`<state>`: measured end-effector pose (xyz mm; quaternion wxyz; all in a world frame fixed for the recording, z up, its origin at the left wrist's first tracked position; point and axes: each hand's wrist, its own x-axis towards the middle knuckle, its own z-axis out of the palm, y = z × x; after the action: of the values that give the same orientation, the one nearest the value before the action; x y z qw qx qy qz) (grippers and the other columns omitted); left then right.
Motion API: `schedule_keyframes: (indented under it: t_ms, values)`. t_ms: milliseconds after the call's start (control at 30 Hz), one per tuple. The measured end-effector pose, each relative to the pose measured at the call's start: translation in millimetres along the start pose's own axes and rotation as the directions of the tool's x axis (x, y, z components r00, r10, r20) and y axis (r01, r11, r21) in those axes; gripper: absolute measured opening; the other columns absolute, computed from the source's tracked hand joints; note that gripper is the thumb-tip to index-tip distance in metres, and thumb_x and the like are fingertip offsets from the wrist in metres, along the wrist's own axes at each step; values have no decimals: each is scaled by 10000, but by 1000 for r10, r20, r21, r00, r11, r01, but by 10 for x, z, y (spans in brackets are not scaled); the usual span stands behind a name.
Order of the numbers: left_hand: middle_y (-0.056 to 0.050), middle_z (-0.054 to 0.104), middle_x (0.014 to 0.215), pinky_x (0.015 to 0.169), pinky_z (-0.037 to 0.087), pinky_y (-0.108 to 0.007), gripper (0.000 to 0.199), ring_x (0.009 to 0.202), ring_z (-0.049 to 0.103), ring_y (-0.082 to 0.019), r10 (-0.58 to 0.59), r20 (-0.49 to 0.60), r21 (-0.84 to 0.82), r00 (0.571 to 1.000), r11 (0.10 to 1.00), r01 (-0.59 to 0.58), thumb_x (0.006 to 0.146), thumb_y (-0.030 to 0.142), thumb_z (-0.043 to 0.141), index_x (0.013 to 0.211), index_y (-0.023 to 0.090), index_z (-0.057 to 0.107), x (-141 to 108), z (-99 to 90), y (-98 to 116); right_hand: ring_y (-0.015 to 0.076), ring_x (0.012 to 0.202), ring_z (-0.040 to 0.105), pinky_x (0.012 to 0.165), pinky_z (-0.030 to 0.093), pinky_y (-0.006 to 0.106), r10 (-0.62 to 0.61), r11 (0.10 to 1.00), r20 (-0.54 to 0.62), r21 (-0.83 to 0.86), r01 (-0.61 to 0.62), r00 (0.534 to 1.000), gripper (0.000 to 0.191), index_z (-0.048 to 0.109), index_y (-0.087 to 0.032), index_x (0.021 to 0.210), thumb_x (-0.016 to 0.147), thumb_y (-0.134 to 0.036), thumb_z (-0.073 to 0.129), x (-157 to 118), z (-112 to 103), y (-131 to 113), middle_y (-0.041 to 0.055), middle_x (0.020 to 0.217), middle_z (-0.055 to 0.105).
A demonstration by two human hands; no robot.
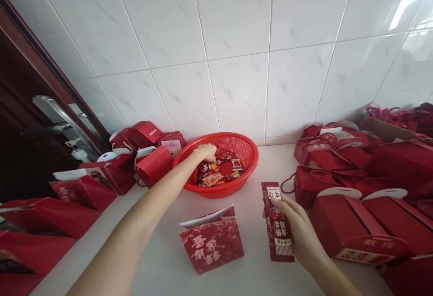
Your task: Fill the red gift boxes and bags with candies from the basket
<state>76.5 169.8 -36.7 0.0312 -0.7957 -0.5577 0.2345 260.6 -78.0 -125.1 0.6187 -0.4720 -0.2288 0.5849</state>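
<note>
A red plastic basket [250, 151] stands against the tiled wall, with small wrapped sweets [212, 178] inside. My left hand [207, 152] reaches over its left part, fingers bent down towards the sweets; the fingertips are hidden. My right hand [296, 219] holds a long dark red packet [278, 237] with pale lettering, thumb on its front, right of the basket. Between my arms a small red box [213, 246] with white characters stands on the white table, its top open. Neither hand touches it.
Rows of red boxes and bags [84, 187] line the left side, beside a dark door with a metal handle [57, 115]. More red gift boxes [355, 224] are packed on the right, with a cardboard carton [389, 127] of red ribbons behind them.
</note>
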Motion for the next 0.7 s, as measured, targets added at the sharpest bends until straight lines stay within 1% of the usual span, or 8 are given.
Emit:
schedule_keyframes:
  t_ms: [167, 233, 333, 433, 533, 633, 700]
  values:
    - [-102, 642, 1253, 924, 563, -442, 319, 1106, 647, -243, 16, -20, 0, 1000, 1000, -16, 944, 330, 662, 1215, 163, 634, -10, -6, 81, 119, 506, 564, 466, 463, 214, 3, 1000, 4, -2, -3, 1000, 494, 702, -151, 859, 601, -529, 887, 8, -18, 20, 22, 646, 688]
    - [-100, 638, 1261, 926, 562, -441, 310, 1109, 644, -240, 50, -18, -14, 999, 999, -50, 956, 325, 645, 1225, 171, 630, -11, 15, 91, 121, 511, 570, 471, 465, 216, 1, 1000, 1, -1, -1, 1000, 502, 708, -150, 866, 591, -528, 891, 5, -18, 24, 26, 659, 697]
    - [-95, 644, 1247, 912, 569, -431, 294, 1084, 651, -230, 120, 13, -57, 993, 991, -119, 962, 324, 638, 1213, 172, 635, -20, 56, 100, 122, 506, 569, 466, 459, 217, 4, 1000, 2, -5, -4, 1000, 491, 711, -152, 867, 598, -522, 890, -6, -11, 23, 24, 658, 701]
    - [-94, 645, 1237, 897, 573, -429, 296, 1065, 654, -226, 140, 20, -97, 990, 986, -138, 960, 327, 639, 1211, 170, 634, -40, 90, 122, 119, 503, 572, 474, 462, 219, 9, 1000, -2, 7, -9, 1000, 467, 714, -156, 867, 608, -501, 892, -18, 0, 21, 25, 682, 715]
    - [-112, 641, 1258, 894, 560, -439, 298, 1087, 645, -254, 159, -37, -135, 987, 977, -162, 940, 278, 645, 1225, 192, 634, -42, 109, 162, 127, 517, 589, 491, 475, 221, 20, 1000, -22, 24, -20, 1000, 488, 720, -155, 877, 573, -485, 912, -25, 14, 19, 24, 686, 720]
    - [-108, 658, 1251, 908, 533, -403, 296, 1120, 634, -270, 229, -104, -179, 968, 953, -245, 891, 207, 671, 1185, 238, 662, 17, 110, 249, 132, 535, 603, 503, 484, 218, 29, 999, -46, 24, -28, 999, 516, 723, -152, 873, 532, -481, 928, -28, 27, 15, 22, 684, 721]
    - [-94, 665, 1228, 916, 531, -394, 271, 1105, 637, -251, 274, -132, -213, 953, 931, -297, 902, 243, 673, 1173, 229, 662, 88, 106, 341, 129, 528, 595, 495, 479, 216, 28, 1000, -43, 6, -27, 999, 513, 720, -149, 844, 529, -498, 924, -30, 29, 14, 26, 674, 717]
